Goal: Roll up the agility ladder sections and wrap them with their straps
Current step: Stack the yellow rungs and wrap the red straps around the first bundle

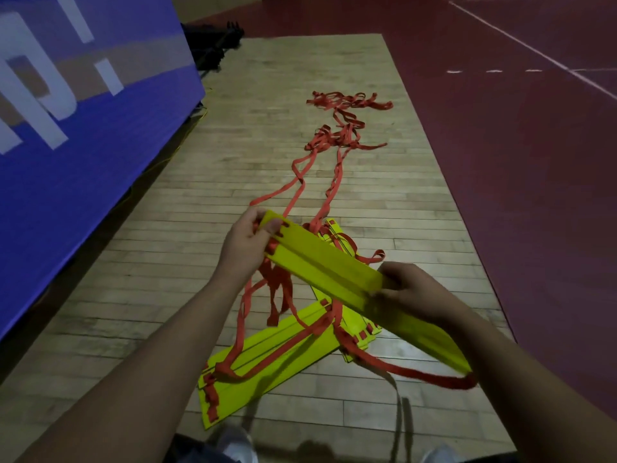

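Observation:
A stack of yellow ladder rungs (325,259) is held above the floor, slanting from upper left to lower right. My left hand (248,240) grips its far end, thumb on top. My right hand (412,290) grips the stack around its middle. Red straps (267,285) hang down from the held rungs. More yellow rungs (267,359) lie in a loose pile on the wooden floor below, with red straps across them. A long tangle of red strap (337,135) trails away over the floor toward the far end.
A large blue panel with white lettering (83,105) stands along the left. The light wooden floor strip (384,202) borders dark red court flooring (517,145) on the right. Dark equipment (217,41) sits at the far left corner. My shoes (233,442) show at the bottom.

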### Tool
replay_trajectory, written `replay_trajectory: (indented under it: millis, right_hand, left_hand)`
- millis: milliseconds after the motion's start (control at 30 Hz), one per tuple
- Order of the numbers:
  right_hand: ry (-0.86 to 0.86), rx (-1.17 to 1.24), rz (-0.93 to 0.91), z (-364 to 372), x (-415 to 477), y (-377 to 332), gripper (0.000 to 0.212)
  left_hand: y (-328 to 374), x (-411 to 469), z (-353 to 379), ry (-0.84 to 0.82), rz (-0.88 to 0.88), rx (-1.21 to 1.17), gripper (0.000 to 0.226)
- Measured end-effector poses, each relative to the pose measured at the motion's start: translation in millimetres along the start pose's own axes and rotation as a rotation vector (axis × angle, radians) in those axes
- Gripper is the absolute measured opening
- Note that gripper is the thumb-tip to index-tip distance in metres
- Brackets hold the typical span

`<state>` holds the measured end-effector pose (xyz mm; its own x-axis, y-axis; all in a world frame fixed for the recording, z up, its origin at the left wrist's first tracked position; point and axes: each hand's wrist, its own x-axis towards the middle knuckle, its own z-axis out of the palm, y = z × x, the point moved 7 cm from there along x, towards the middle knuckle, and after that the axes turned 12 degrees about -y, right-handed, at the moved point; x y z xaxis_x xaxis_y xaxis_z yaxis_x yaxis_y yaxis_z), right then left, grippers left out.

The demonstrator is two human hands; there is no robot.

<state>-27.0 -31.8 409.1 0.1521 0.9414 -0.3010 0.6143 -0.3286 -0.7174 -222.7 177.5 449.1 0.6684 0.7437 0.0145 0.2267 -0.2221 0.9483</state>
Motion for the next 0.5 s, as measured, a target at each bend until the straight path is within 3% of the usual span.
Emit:
replay_trajectory:
  millis: [67,167,267,367,433,500]
  right_hand:
    - [0.014,0.077,-0.059,7,6,-13,0.011]
    - [0.061,0.125,-0.118,16,12,-25,0.021]
    - [0.118,0.179,-0.134,13,13,-22,0.012]
    - [0.248,0.318,-0.131,-3,7,-14,0.010]
    - [0.301,0.426,-0.138,-11,4,-7,0.013]
    - [0.302,0.436,-0.141,-11,1,-6,0.024]
  left_hand:
    - [14,-6,25,-0.064,0.024,-0.011,0.010]
    - [29,-15,56,-0.131,0.078,-0.016,0.007]
    - [27,-9,55,-0.055,0.070,-0.098,0.012]
    - [0,3,34,0.051,-0.097,-0.202,0.023]
    - [-16,3,33,-0.043,-0.197,-0.080,0.024]
    - [-25,3,39,-0.181,-0.219,0.187,0.017]
